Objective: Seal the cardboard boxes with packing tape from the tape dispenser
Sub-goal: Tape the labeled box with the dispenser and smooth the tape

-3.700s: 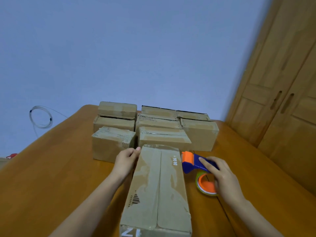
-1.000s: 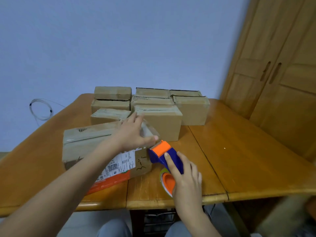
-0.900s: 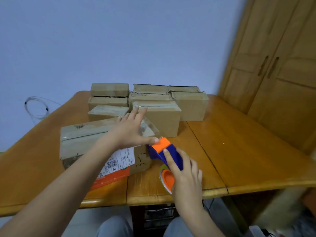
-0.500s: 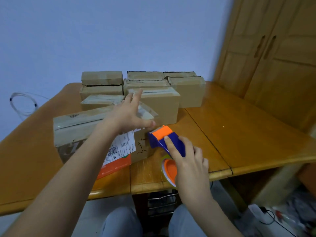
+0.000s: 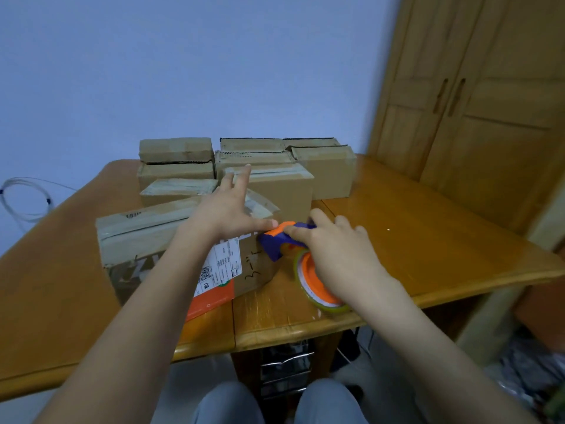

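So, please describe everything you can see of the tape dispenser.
The tape dispenser is plastic, with a blue body and an orange front piece. It carries a roll of tape on an orange hub. It is at the right end of the nearest cardboard box. The right hand grips it from above.

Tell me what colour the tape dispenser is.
Blue tape dispenser with orange parts, head view.

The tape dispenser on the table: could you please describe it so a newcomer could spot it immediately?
On the wooden table, find the front box with the shipping label. At its right end, under the right hand, is the tape dispenser: the only blue and orange thing among brown cardboard.
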A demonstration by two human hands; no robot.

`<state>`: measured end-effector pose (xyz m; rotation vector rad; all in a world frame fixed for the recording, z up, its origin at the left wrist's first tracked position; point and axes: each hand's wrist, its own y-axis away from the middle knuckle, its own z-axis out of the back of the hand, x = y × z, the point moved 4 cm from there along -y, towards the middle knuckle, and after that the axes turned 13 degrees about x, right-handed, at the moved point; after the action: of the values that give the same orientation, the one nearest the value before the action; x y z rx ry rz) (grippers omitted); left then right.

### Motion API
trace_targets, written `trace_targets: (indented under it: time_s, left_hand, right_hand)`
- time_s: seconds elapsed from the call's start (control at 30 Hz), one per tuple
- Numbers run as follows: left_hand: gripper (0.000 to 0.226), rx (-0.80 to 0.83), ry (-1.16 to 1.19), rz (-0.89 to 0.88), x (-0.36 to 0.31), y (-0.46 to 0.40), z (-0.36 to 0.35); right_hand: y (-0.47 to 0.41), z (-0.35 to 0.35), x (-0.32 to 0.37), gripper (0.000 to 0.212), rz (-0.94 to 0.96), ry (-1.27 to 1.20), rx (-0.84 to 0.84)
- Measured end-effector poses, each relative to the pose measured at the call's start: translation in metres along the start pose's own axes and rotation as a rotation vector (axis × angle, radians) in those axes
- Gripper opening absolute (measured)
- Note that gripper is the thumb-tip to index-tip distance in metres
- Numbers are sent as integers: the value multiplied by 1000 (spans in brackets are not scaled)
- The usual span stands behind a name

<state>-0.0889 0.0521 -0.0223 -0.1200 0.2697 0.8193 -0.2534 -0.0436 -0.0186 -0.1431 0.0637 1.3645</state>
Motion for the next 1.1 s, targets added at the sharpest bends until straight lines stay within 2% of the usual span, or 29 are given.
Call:
trace_targets:
  time_s: [0.3, 0.43, 0.77, 0.9, 0.97, 1.03, 1.1]
  left_hand:
    - [105, 5, 10, 22, -2, 3, 1]
    - [105, -3, 18, 13, -3, 3, 0]
    - [111, 17, 56, 78, 0, 5, 2]
    - [112, 16, 52, 88, -1, 6, 2]
    - [112, 19, 47, 80, -2, 7, 2]
    - [111, 11, 47, 67, -3, 8, 3]
    - [111, 15, 37, 61, -5, 10, 4]
  right_hand:
    - [-13, 29, 32, 37, 21, 261, 12]
    - [-11, 29, 24, 45, 2, 232, 22]
    - [-19, 35, 22, 39, 10, 290, 70]
    - [-20, 20, 7, 38, 1, 332, 202]
    - [-19, 12, -20, 40, -25, 231, 222]
    - [-23, 15, -57, 47, -63, 59, 163]
    - [-29, 15, -90, 56, -88, -101, 195]
